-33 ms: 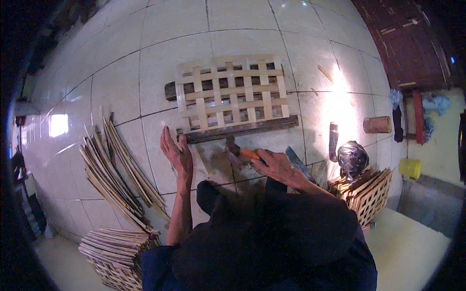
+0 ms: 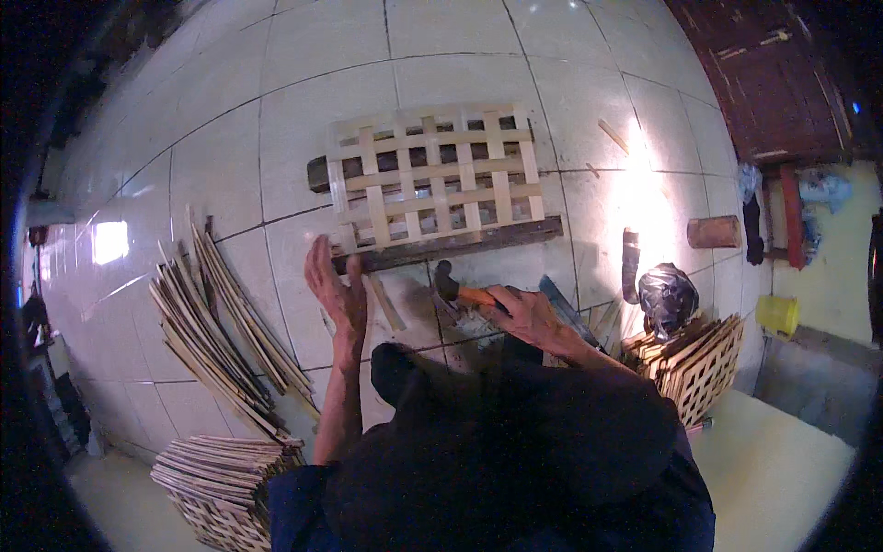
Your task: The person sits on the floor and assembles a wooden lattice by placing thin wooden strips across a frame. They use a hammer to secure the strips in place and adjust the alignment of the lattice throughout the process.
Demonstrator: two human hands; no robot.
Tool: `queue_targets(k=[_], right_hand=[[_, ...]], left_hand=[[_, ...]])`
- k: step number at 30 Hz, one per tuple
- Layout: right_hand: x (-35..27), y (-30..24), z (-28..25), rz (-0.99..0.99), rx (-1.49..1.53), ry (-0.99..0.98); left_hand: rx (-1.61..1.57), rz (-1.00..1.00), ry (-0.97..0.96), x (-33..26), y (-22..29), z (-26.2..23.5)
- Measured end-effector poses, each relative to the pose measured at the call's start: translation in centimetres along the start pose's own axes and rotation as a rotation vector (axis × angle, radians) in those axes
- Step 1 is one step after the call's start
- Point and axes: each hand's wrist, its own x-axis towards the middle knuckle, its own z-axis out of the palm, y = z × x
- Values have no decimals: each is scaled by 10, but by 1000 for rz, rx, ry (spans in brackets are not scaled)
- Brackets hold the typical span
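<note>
Overhead view of a person working on a tiled floor (image 2: 230, 156). At the centre lies a woven lattice panel (image 2: 432, 179) of pale flat slats, flat on the tiles, its near edge resting on a dark wooden batten (image 2: 460, 247) that runs from 9 o'clock to 3 o'clock beneath it.

Left hand (image 2: 336, 285): released, fingers extended and together, palm turned toward the panel, fingertips at the batten's left end at the panel's 7 o'clock corner; whether they touch the wood cannot be told.

Right hand (image 2: 529, 317): clenched around the orange handle of a hammer (image 2: 460, 293), whose dark head points toward 9 o'clock and sits just below the batten, at the panel's 6 o'clock side.

A loose slat (image 2: 386, 302) lies on the tiles between the two hands. At 9 o'clock of the left hand, a fanned heap of long slats (image 2: 221, 322); at 7 o'clock, a stack of finished lattice pieces (image 2: 216, 478). At 3 o'clock of the right hand, a lattice crate (image 2: 699, 363) with a dark plastic bag (image 2: 667, 294) on it. Beyond, toward 2 o'clock, a short log (image 2: 713, 232); a yellow bucket (image 2: 779, 315) stands at 3 o'clock.
</note>
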Motion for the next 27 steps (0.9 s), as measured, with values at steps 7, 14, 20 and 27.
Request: queue_targets(k=[7,14,20,27], right_hand=[[-24,41,28,44,-105,-27],[0,77,40,-65,-212,88],[3,37,23,-40,8,126],[-52,13,93,-207,141,80]], left_hand=[[18,581,-463,30,59,20],[1,590,-548,48,47,39],[-67,564,-531,43,46,46],[-62,582,-484,35,42,45]])
